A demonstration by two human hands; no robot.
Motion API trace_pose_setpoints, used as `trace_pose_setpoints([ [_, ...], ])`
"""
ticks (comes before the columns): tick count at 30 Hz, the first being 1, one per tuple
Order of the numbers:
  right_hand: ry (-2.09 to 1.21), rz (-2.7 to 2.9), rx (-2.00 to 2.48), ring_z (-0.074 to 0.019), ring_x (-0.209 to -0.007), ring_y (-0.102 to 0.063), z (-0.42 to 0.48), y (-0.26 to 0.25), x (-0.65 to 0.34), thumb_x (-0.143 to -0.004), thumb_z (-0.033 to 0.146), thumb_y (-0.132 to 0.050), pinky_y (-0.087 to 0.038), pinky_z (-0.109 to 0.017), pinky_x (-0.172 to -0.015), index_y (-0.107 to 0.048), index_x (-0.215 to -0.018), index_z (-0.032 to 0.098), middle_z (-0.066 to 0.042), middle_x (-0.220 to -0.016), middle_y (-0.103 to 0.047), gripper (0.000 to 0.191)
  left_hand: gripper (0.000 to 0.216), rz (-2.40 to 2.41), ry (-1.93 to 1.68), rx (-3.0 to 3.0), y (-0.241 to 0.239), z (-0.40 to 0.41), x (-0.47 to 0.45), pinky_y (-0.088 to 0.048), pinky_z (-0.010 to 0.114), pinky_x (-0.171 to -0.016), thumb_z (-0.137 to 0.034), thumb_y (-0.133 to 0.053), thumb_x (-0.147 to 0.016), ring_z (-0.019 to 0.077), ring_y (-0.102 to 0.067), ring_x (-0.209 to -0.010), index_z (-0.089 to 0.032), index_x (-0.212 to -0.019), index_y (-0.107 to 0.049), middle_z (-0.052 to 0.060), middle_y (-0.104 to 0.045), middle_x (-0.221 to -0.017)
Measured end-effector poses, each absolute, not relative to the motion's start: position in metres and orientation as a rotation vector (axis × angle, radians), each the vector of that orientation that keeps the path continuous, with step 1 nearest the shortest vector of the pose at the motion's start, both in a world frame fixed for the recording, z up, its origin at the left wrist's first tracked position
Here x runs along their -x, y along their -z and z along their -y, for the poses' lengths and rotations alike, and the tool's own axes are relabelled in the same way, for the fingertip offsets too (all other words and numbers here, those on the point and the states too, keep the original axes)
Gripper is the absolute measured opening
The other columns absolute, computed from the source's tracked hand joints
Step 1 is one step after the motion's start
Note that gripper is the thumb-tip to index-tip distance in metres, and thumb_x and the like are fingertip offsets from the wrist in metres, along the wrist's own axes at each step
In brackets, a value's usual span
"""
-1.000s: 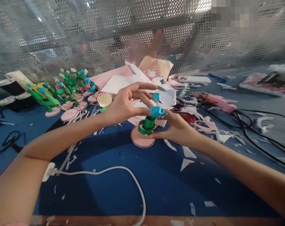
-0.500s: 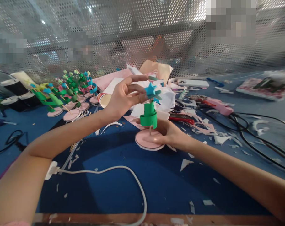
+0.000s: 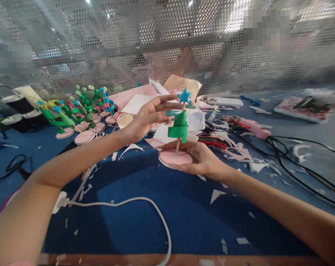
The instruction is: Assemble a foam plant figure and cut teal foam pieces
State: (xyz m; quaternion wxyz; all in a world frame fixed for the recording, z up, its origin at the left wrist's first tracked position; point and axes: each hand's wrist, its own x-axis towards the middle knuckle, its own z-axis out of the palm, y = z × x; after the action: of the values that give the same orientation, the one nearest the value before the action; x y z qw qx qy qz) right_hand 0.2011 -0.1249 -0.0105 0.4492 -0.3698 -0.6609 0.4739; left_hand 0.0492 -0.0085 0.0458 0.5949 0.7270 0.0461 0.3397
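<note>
A small paper tree stands on a round pink base [image 3: 171, 158], its wooden stick tilting slightly right. Green paper strip [image 3: 180, 125] curls around the stick, and a blue star [image 3: 185, 96] tops it. My right hand [image 3: 204, 159] grips the base by its right edge, thumb in front and fingers behind. Close to the left of the star and strip is my left hand [image 3: 147, 116], fingers stretched out and apart, with nothing seen in it. Its fingertips partly overlap the tree's outline, so contact is unclear.
Several similar paper trees [image 3: 84, 137] stand at the left. Behind are a paper cup [image 3: 124, 120] and crumpled paper [image 3: 181, 83]. Rightward lie a red cutter [image 3: 211, 141], a pink glue gun [image 3: 254, 127], black cables [image 3: 279, 153] and scraps. A white cable [image 3: 156, 208] crosses the front.
The left fingers have come away from the star, leaving it fully visible. The tree now leans right, and my right thumb has shifted from the base's top to its front edge.
</note>
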Motion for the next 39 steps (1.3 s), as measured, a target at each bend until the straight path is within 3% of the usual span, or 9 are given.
trace_pose_setpoints([
  [6, -1.154, 1.726, 0.904, -0.0249, -0.106, -0.059, 0.129, 0.007, -0.199, -0.065, 0.033, -0.070, -0.046, -0.036, -0.091, -0.062, -0.107, 0.014, -0.012, -0.116, -0.062, 0.047, 0.060, -0.125, -0.582, -1.669, -0.047, 0.020, -0.047, -0.046, 0.039, -0.093, -0.040, -0.073, -0.064, 0.0273, -0.055, -0.114, -0.017, -0.115, -0.053, 0.014, -0.060, -0.120],
  [13, -1.229, 1.758, 0.868, -0.0245, -0.107, -0.058, 0.129, 0.008, -0.197, -0.065, 0.033, -0.071, -0.044, -0.037, -0.094, -0.063, -0.105, 0.013, -0.013, -0.116, -0.062, 0.045, 0.051, -0.157, -0.614, -1.645, -0.046, 0.025, -0.047, -0.051, 0.034, -0.085, -0.034, -0.076, -0.062, 0.0238, -0.062, -0.104, -0.015, -0.105, -0.057, 0.009, -0.067, -0.106],
  [24, -1.234, 1.758, 0.848, -0.0240, -0.107, -0.058, 0.129, 0.010, -0.198, -0.066, 0.029, -0.071, -0.043, -0.037, -0.095, -0.063, -0.103, 0.013, -0.013, -0.114, -0.064, 0.041, 0.053, -0.187, -0.737, -1.615, -0.043, 0.020, -0.048, -0.051, 0.036, -0.084, -0.032, -0.080, -0.056, 0.0233, -0.064, -0.099, -0.015, -0.101, -0.057, 0.003, -0.067, -0.087],
  [32, -1.194, 1.771, 0.905, -0.0265, -0.108, -0.057, 0.133, 0.008, -0.197, -0.063, 0.031, -0.072, -0.043, -0.040, -0.095, -0.063, -0.102, 0.012, -0.014, -0.113, -0.064, 0.044, 0.046, -0.168, -0.682, -1.639, -0.046, 0.021, -0.046, -0.051, 0.029, -0.074, -0.035, -0.079, -0.055, 0.0166, -0.065, -0.084, -0.018, -0.094, -0.061, 0.001, -0.067, -0.082],
  [39, -1.164, 1.782, 0.909, -0.0256, -0.106, -0.058, 0.134, 0.009, -0.198, -0.063, 0.029, -0.072, -0.044, -0.037, -0.094, -0.063, -0.100, 0.014, -0.011, -0.109, -0.066, 0.041, 0.048, -0.147, -0.694, -1.674, -0.046, 0.023, -0.048, -0.053, 0.028, -0.072, -0.037, -0.080, -0.054, 0.0171, -0.066, -0.082, -0.018, -0.094, -0.062, 0.002, -0.067, -0.078],
])
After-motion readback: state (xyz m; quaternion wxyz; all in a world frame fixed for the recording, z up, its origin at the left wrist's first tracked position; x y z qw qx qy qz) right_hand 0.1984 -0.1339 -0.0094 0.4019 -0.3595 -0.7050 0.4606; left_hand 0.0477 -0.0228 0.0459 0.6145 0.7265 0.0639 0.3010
